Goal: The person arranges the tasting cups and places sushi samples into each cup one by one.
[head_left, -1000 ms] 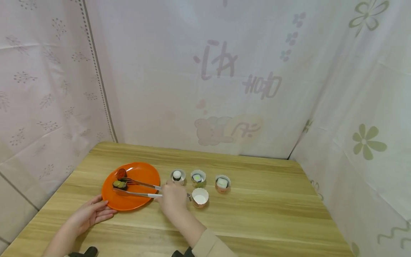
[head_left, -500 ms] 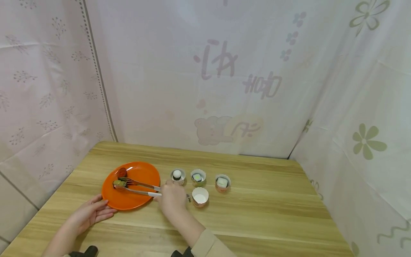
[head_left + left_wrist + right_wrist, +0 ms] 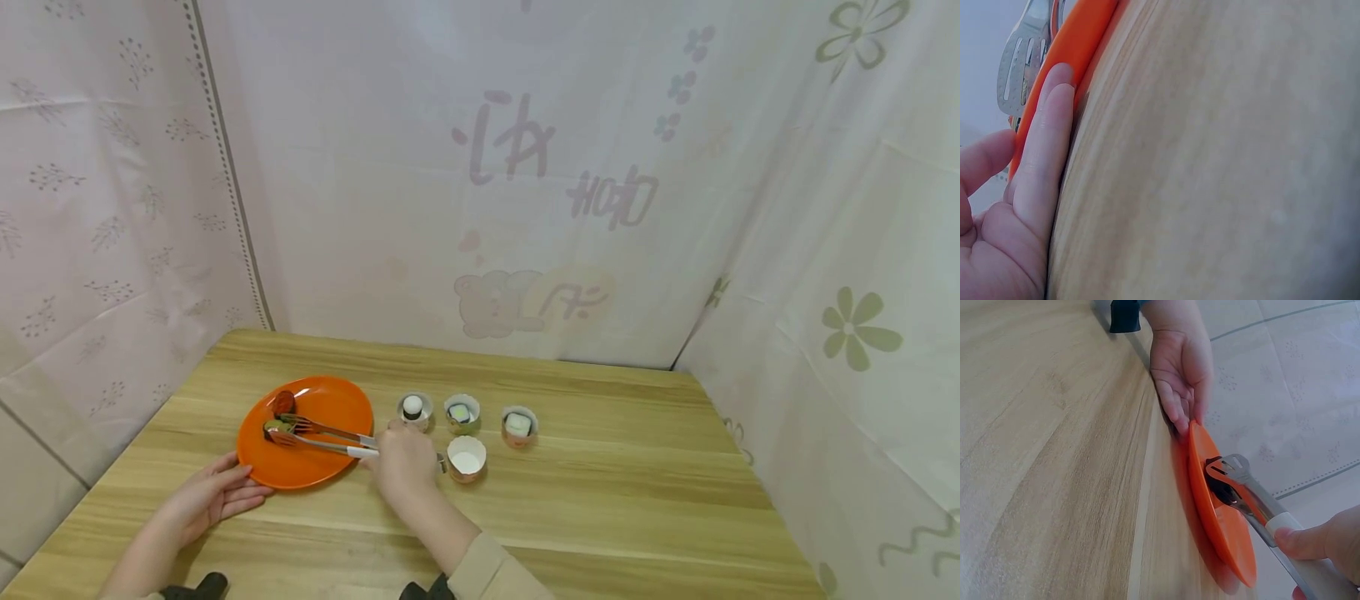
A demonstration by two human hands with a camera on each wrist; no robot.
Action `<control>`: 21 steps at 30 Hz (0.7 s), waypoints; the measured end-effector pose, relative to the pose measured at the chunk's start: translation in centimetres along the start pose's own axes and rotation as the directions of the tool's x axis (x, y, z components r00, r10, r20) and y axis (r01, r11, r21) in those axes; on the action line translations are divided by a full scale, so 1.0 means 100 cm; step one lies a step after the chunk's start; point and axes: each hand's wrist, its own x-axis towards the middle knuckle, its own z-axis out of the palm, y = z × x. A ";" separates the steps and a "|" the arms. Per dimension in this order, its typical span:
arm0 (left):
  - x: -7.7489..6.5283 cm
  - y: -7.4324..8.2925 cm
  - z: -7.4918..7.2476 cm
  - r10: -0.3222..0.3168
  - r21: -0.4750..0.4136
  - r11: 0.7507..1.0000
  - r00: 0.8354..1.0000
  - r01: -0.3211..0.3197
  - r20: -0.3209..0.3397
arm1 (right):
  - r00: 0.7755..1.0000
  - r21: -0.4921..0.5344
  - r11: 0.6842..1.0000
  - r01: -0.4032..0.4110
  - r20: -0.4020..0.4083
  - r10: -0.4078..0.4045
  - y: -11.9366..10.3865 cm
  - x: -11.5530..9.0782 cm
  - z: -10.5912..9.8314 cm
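My left hand (image 3: 213, 500) pinches the near-left rim of an orange oval plate (image 3: 337, 408), thumb at the rim and straight fingers along its underside. My right hand (image 3: 405, 462) grips metal tongs (image 3: 333, 448) with white handle sections, reaching leftward over the plate. The slotted tong heads (image 3: 1021, 75) stand on either side of a sushi piece (image 3: 279, 427) with a dark seaweed wrap and yellow-green topping. Just behind it lies a red-topped sushi piece (image 3: 283, 403). In the right wrist view the tongs partly cover the dark wrapped piece (image 3: 1219, 487).
Right of the plate stand small paper cups: one with a white-topped black piece (image 3: 412, 408), one with a green-centred roll (image 3: 459, 414), one with a pale piece (image 3: 517, 425). A bare white cup (image 3: 467, 458) sits close beside the right hand. Patterned curtains (image 3: 450, 167) enclose the wooden table (image 3: 615, 483).
The near tong head has swung inward toward the far one, narrowing around the yellow-green-topped sushi piece. The left hand, plate and cups stay in place.
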 end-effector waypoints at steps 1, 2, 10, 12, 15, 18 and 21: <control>0.000 0.000 0.000 -0.003 -0.001 1.000 1.000 0.003 -0.004 | 1.000 -0.001 1.000 0.002 0.000 -0.002 0.000 0.000 0.000; 0.000 0.000 -0.001 -0.004 -0.001 1.000 1.000 0.004 -0.003 | 1.000 -0.005 1.000 0.003 0.002 -0.003 0.000 0.000 0.000; -0.001 0.001 0.000 -0.003 -0.002 1.000 1.000 0.003 0.004 | 1.000 0.020 1.000 0.018 0.024 -0.018 0.001 -0.001 -0.003; -0.001 0.001 0.000 -0.002 -0.003 1.000 1.000 0.002 0.007 | 1.000 0.018 1.000 0.019 0.018 -0.020 0.002 -0.002 -0.002; -0.002 0.002 0.000 -0.002 -0.003 1.000 1.000 0.002 0.018 | 1.000 0.016 1.000 0.016 0.015 -0.016 0.002 -0.003 -0.003; -0.002 0.002 0.000 0.000 -0.001 1.000 1.000 0.000 0.024 | 1.000 0.023 1.000 0.008 0.014 -0.008 0.004 -0.004 -0.004; -0.001 0.001 0.000 0.002 -0.007 1.000 1.000 -0.002 0.018 | 1.000 0.032 0.999 0.007 0.001 -0.007 0.005 -0.005 -0.006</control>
